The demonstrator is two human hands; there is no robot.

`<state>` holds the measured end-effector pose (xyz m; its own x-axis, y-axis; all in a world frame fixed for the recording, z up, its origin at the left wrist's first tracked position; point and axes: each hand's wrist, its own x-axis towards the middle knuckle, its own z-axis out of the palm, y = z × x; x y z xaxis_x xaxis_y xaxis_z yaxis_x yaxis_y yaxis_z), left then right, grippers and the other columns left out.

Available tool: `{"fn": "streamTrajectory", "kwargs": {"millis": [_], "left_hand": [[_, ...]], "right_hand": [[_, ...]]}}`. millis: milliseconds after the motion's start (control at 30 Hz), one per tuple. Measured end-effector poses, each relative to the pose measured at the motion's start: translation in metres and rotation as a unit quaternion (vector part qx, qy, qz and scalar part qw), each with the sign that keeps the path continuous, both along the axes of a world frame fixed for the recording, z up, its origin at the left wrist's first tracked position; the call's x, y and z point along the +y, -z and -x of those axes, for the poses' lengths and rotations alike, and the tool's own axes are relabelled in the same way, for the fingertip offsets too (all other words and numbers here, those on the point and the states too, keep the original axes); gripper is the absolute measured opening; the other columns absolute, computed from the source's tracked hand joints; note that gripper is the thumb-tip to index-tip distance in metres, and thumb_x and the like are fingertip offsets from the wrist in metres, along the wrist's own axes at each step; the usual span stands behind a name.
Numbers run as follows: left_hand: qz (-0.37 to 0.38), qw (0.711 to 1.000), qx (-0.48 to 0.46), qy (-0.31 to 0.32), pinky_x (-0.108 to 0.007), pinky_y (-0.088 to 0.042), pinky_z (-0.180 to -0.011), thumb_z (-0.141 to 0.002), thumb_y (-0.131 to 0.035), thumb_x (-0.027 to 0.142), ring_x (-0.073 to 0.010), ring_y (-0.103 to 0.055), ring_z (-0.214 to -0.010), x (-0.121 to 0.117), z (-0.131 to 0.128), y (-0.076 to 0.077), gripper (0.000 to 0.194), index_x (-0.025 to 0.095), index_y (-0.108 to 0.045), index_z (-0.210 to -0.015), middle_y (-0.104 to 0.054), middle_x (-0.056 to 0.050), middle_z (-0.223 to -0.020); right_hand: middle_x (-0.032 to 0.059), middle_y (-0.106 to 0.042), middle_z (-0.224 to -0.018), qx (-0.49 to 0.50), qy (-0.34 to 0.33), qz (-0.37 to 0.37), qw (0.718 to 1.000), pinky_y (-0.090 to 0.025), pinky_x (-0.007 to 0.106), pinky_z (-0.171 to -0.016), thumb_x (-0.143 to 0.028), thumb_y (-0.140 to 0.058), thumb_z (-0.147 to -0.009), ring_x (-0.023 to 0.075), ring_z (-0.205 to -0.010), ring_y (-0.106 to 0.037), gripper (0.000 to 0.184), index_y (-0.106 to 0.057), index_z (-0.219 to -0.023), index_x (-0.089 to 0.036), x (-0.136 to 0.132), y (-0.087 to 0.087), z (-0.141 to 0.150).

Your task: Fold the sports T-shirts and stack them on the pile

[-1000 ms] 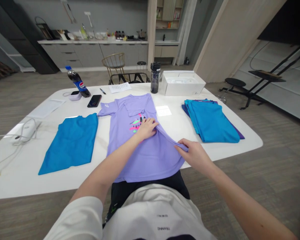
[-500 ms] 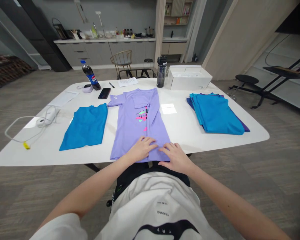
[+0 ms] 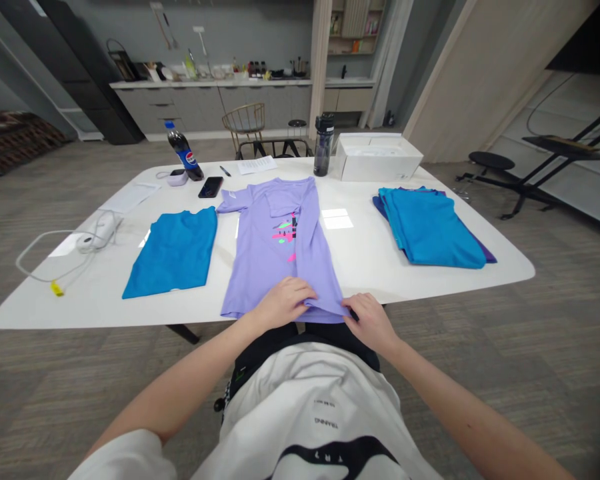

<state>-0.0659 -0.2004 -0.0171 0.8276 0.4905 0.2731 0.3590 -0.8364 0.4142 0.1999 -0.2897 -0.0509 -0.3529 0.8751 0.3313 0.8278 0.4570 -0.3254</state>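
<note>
A lavender T-shirt (image 3: 260,247) with a pink, green and black print lies on the white table in front of me. Its right side is folded inward over the front, covering part of the print; the left sleeve sticks out. My left hand (image 3: 286,303) is closed on the folded layer near the hem, fingers bent over the cloth. At the hem's right corner, my right hand (image 3: 373,323) pinches the edge between thumb and fingers. A folded blue garment (image 3: 173,253) lies to the left, and a stack of folded blue and purple garments (image 3: 433,230) to the right.
Along the far side of the white table (image 3: 365,267) stand a cola bottle (image 3: 185,153), a dark water bottle (image 3: 323,147) and a white box (image 3: 377,160). A phone (image 3: 211,187) and papers lie nearby. A white power strip with cable (image 3: 97,233) is at the left.
The shirt's right side went from lifted at the edge to folded inward. Both hands moved down to the hem; the right hand then shifted outward to its corner. The view also shifted.
</note>
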Motion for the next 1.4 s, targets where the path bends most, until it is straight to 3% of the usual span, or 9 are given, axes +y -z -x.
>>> {"fn": "streamTrajectory", "kwargs": {"millis": [167,300,400,567,767,967,1067,1200,1400], "left_hand": [[0.054,0.995,0.063,0.048,-0.033,-0.047,-0.089,-0.099,-0.058,0.046,-0.0185,-0.069,-0.092,-0.006,0.007,0.004,0.027,0.024,-0.073,-0.102,-0.074,-0.003,-0.093],[0.050,0.997,0.043,-0.032,-0.033,-0.049,-0.088,-0.103,-0.048,0.032,-0.0181,-0.070,-0.095,0.011,0.005,0.009,0.026,0.025,-0.072,-0.109,-0.076,-0.003,-0.100],[0.029,0.992,0.039,-0.120,-0.035,-0.051,-0.089,-0.098,-0.056,0.034,-0.0215,-0.070,-0.100,0.044,0.002,0.007,0.025,0.024,-0.070,-0.116,-0.075,-0.005,-0.108],[0.050,0.967,-0.004,-0.251,-0.033,-0.053,-0.089,-0.095,-0.055,0.030,-0.0217,-0.069,-0.099,0.126,-0.002,0.002,0.023,0.023,-0.071,-0.110,-0.074,-0.005,-0.106],[0.011,0.919,-0.006,-0.393,-0.043,-0.045,-0.103,-0.096,-0.051,0.026,-0.0271,-0.062,-0.120,0.256,-0.007,0.006,0.031,0.023,-0.065,-0.123,-0.067,-0.010,-0.128],[0.028,0.871,0.059,-0.488,-0.058,-0.035,-0.109,-0.100,-0.045,0.032,-0.0355,-0.052,-0.132,0.372,-0.010,0.020,0.044,0.019,-0.050,-0.142,-0.061,-0.019,-0.139],[0.036,0.857,0.101,-0.504,-0.060,-0.035,-0.106,-0.099,-0.046,0.033,-0.0388,-0.052,-0.129,0.401,-0.010,0.031,0.045,0.016,-0.052,-0.141,-0.062,-0.021,-0.136],[0.011,0.854,0.128,-0.505,-0.055,-0.037,-0.102,-0.098,-0.048,0.030,-0.0385,-0.052,-0.126,0.413,-0.007,0.042,0.035,0.019,-0.062,-0.127,-0.063,-0.019,-0.132],[0.001,0.865,0.069,-0.496,-0.048,-0.036,-0.100,-0.100,-0.047,0.027,-0.0314,-0.056,-0.118,0.417,0.003,0.033,0.021,0.022,-0.065,-0.109,-0.068,-0.012,-0.119]], "right_hand": [[0.0062,-0.069,-0.090,-0.020,-0.055,0.051,0.997,-0.042,0.040,-0.083,-0.033,-0.065,-0.093,0.0240,-0.087,-0.062,0.011,-0.067,-0.098,-0.023,-0.008,-0.011,-0.011],[0.0064,-0.068,-0.091,0.017,-0.016,0.062,0.998,-0.044,0.039,-0.082,-0.039,-0.060,-0.099,0.0228,-0.086,-0.062,0.017,-0.067,-0.099,-0.023,0.007,-0.016,-0.012],[0.0062,-0.068,-0.091,0.038,0.029,0.065,0.997,-0.046,0.038,-0.081,-0.034,-0.053,-0.103,0.0223,-0.087,-0.064,0.018,-0.067,-0.102,-0.023,0.039,-0.016,-0.011],[0.0062,-0.069,-0.096,0.034,0.027,0.069,0.997,-0.046,0.037,-0.083,-0.035,-0.053,-0.103,0.0225,-0.089,-0.065,0.019,-0.065,-0.109,-0.022,0.118,-0.020,-0.008],[0.0044,-0.069,-0.099,0.068,0.071,0.095,0.991,-0.049,0.034,-0.081,-0.040,-0.053,-0.100,0.0188,-0.077,-0.062,0.023,-0.067,-0.109,-0.023,0.235,-0.014,-0.005],[0.0111,-0.066,-0.113,0.035,0.166,0.067,0.983,-0.049,0.040,-0.091,-0.038,-0.051,-0.098,0.0273,-0.104,-0.062,0.030,-0.067,-0.118,-0.022,0.373,-0.006,-0.009],[0.0139,-0.062,-0.125,0.024,0.200,0.078,0.976,-0.049,0.048,-0.095,-0.036,-0.047,-0.099,0.0328,-0.117,-0.056,0.036,-0.065,-0.128,-0.025,0.441,-0.005,-0.009],[0.0156,-0.055,-0.134,0.003,0.246,0.121,0.962,-0.047,0.057,-0.096,-0.033,-0.046,-0.099,0.0365,-0.122,-0.052,0.047,-0.054,-0.145,-0.031,0.508,0.002,-0.004],[0.0183,-0.057,-0.127,-0.046,0.238,0.072,0.967,-0.043,0.059,-0.097,-0.035,-0.044,-0.101,0.0366,-0.119,-0.049,0.034,-0.070,-0.120,-0.023,0.538,0.015,0.004]]}}
